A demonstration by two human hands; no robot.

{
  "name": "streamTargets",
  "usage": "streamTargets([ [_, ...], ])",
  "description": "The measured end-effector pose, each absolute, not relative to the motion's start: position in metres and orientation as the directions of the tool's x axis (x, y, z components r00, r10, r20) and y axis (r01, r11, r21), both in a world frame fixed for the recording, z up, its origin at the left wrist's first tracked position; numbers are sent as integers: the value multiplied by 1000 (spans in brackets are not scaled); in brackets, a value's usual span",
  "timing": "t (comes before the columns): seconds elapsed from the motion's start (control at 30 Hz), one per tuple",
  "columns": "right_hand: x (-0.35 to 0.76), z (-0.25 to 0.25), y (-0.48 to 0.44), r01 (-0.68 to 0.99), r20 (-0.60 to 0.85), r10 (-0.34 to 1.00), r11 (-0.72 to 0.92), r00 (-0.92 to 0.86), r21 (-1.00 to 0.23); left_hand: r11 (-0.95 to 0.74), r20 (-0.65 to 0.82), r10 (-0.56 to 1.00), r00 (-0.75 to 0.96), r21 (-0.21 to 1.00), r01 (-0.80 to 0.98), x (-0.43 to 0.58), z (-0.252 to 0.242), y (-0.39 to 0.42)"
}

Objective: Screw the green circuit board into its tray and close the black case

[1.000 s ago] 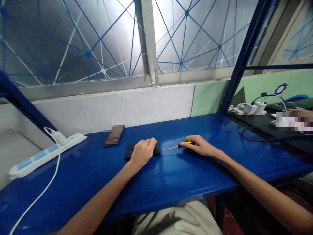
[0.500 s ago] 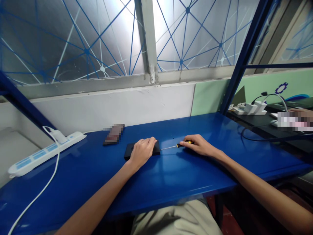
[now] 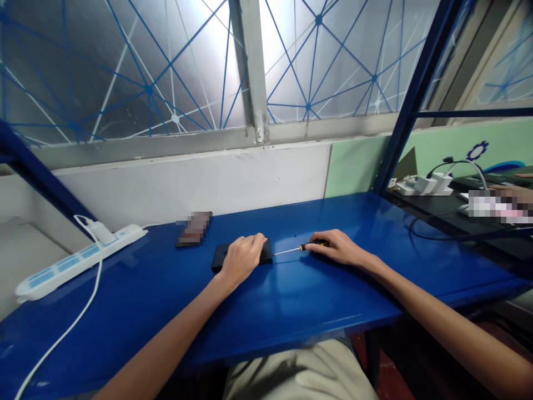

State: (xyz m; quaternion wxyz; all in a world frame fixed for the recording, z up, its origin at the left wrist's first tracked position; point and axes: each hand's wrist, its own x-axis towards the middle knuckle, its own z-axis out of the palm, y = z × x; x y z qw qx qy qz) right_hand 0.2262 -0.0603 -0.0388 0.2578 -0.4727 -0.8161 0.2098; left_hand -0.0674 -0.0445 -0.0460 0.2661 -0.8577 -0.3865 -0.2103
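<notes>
A flat black rectangular box [image 3: 266,253] lies on the blue table, partly covered by my left hand [image 3: 245,253]. That hand is closed over the box's middle, fingers bent across its top and pressing it down. My right hand [image 3: 333,245] is wrapped around the black and yellow handle of a screwdriver [image 3: 287,251]. The thin metal shaft points left, nearly level with the table, and its tip meets the right end of the box. Whatever the tip touches there is too small to make out.
Behind the box to the left lies a phone [image 3: 195,229]. A white power strip [image 3: 79,261] with a plugged-in charger and trailing cable runs along the left side. At the right, another table bears chargers [image 3: 435,183], cables and another person's hand [image 3: 514,193].
The screwdriver handle has turned in my right hand, showing more black and less yellow now. My left hand and the box have stayed in place.
</notes>
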Motion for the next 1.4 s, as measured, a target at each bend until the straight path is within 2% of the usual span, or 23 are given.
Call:
streamTargets([
  [0.07,224,-39,-61,683,209,882,462,-423,-566,-560,566,554,611,-290,776,-67,-46,-45],
  [0.27,226,-44,-61,481,233,867,447,-440,-754,-568,564,561,606,-271,777,-67,-46,-44],
  [0.37,228,-43,-60,422,235,856,443,-460,-791,-572,566,560,604,-263,777,-67,-47,-44],
  [0.5,229,-36,-60,479,227,871,437,-435,-761,-587,604,561,566,-192,787,-68,-46,-44],
  [0.63,233,-31,-61,487,316,898,434,-307,-758,-691,677,498,541,-68,720,-66,-45,-43],
  [0.73,233,-31,-61,478,358,902,432,-242,-765,-760,691,456,562,-26,649,-64,-44,-43],
  [1.07,217,-33,-70,510,374,877,480,-301,-714,-788,726,389,566,-55,613,-62,-44,-43],
  [1.4,216,-31,-71,521,372,885,466,-280,-716,-794,739,358,571,-82,603,-63,-43,-45],
])
